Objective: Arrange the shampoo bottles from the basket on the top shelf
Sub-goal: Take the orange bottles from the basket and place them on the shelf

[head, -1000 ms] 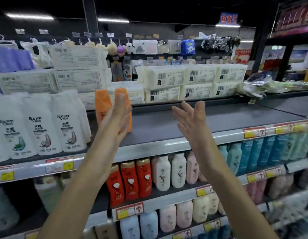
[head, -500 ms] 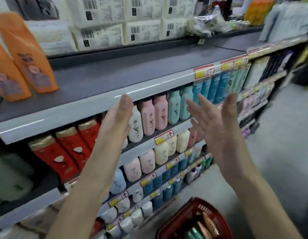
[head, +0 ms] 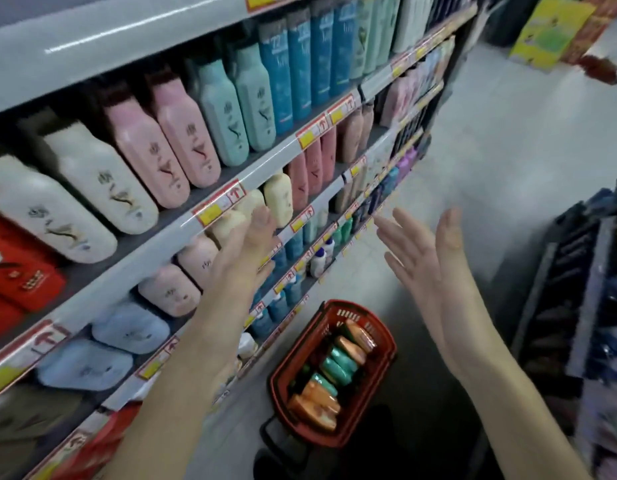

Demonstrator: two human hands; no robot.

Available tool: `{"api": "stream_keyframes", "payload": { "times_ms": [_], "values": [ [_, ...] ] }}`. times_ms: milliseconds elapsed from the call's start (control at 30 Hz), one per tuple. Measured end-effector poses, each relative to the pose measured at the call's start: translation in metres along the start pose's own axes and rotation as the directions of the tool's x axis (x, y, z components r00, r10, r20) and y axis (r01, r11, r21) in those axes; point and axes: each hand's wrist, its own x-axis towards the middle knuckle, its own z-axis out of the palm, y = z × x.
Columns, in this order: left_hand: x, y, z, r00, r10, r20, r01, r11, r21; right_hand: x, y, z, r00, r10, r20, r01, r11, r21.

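Step in hand, I'm guessing: fetching next bottle. Shampoo bottles (head: 334, 372) lying in red basket (head: 386, 337) on floor, lower centre. Both hands empty. Left hand (head: 251, 244) hovering mid-frame in front of lower shelves, right hand (head: 424, 258) beside it, fingers (head: 407, 223) spread, grasping nothing. Next move calling for long reach down into basket, then lifting to top shelf (head: 109, 36), upper left.

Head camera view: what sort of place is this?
Probably a supermarket toiletries aisle: tiered shelves full of shampoo bottles, price tags on the shelf edges, and a red shopping basket on the floor.
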Motion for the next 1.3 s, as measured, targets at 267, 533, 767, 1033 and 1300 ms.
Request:
{"api": "stream_keyframes", "payload": {
  "times_ms": [267, 533, 767, 1033, 1300],
  "values": [
    [0.058, -0.061, 0.086, 0.966, -0.254, -0.047, 0.252, 0.967, -0.043, 0.049, 0.044, -0.091, 0.983, 0.184, 0.001, -0.184, 0.983, 0.004],
    [0.128, -0.136, 0.143, 0.909, -0.374, -0.186, 0.37, 0.927, -0.06, 0.12, 0.109, -0.157, 0.945, 0.327, 0.019, -0.313, 0.919, -0.24],
    [0.152, -0.239, 0.151, 0.926, -0.361, -0.114, 0.364, 0.931, 0.009, 0.148, 0.207, -0.2, 0.902, 0.431, 0.014, -0.401, 0.852, -0.335],
    [0.203, -0.386, 0.155, 0.892, -0.437, -0.119, 0.443, 0.896, 0.03, 0.17, 0.327, -0.224, 0.871, 0.491, -0.029, -0.472, 0.819, -0.326],
    [0.239, -0.536, 0.162, 0.8, -0.573, -0.179, 0.594, 0.797, 0.104, 0.197, 0.463, -0.262, 0.792, 0.588, -0.164, -0.607, 0.728, -0.319]
  ]
}}
